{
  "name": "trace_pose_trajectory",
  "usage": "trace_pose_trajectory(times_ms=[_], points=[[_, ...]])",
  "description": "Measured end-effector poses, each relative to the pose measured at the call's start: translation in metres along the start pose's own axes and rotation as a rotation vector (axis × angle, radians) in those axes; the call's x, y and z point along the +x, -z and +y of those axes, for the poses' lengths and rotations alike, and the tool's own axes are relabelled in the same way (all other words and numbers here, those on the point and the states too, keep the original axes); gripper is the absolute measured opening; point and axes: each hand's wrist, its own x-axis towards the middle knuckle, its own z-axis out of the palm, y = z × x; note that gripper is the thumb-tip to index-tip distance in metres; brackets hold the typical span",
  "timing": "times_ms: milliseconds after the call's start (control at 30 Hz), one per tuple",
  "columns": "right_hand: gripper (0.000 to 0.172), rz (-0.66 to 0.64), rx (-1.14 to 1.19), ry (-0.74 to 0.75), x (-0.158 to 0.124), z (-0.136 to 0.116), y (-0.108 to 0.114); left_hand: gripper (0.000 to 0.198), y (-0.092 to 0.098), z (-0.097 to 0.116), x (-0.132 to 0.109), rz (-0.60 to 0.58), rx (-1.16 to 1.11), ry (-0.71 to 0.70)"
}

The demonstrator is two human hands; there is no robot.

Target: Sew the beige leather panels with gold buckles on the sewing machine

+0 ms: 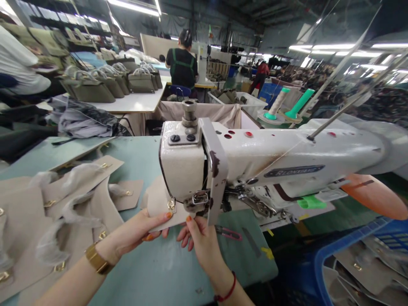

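A beige bag panel (pixel 158 199) with a small gold metal fitting (pixel 171 205) sits partly beneath the head of a white sewing machine (pixel 181 165). My left hand (pixel 143 227) grips its near left edge, thumb on top close to the fitting and fingers underneath. At the near right edge, my right hand (pixel 199 236) pinches the panel with its thumb on top; its other fingers curl below. The panel's far part and the needle are hidden behind the machine head. Pink-handled snips (pixel 228 233) lie on the green table just right of my right hand.
More beige panels (pixel 24 199) with plastic-wrapped handles cover the table's left side. A blue basket (pixel 318 263) of similar pieces stands low at right. Thread cones (pixel 299 103) stand behind the machine. Beyond are olive bags (pixel 92 87) on a white table and a seated person (pixel 182 63).
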Motion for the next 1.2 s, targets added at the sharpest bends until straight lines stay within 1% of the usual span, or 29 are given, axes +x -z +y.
trace_pose_trajectory(times_ms=[200,367,533,733,833,967,1067,1200], points=[[0.055,0.016,-0.003,-0.001,0.001,0.003,0.000,0.040,0.003,-0.003,0.000,-0.001,0.017,-0.029],[0.055,0.030,0.017,0.015,0.001,0.005,-0.002,0.043,0.000,0.001,0.000,0.015,0.050,-0.019],[0.053,0.053,0.032,0.004,0.002,0.002,-0.006,0.046,0.001,0.002,0.002,0.040,0.104,-0.041],[0.051,0.056,0.009,-0.022,0.007,-0.002,-0.010,0.036,0.006,0.002,0.006,0.041,0.104,-0.043],[0.053,0.076,-0.022,-0.050,0.007,-0.005,-0.012,0.038,0.005,0.005,0.006,0.070,0.092,-0.049],[0.052,0.096,-0.012,-0.080,0.008,-0.007,-0.018,0.035,0.004,0.007,0.007,0.143,0.041,-0.028],[0.050,0.103,0.012,-0.092,0.009,-0.008,-0.022,0.034,0.006,0.007,0.007,0.130,0.036,-0.041],[0.046,0.122,0.026,-0.098,0.011,-0.010,-0.026,0.037,0.013,0.004,0.007,0.120,0.087,-0.040]])
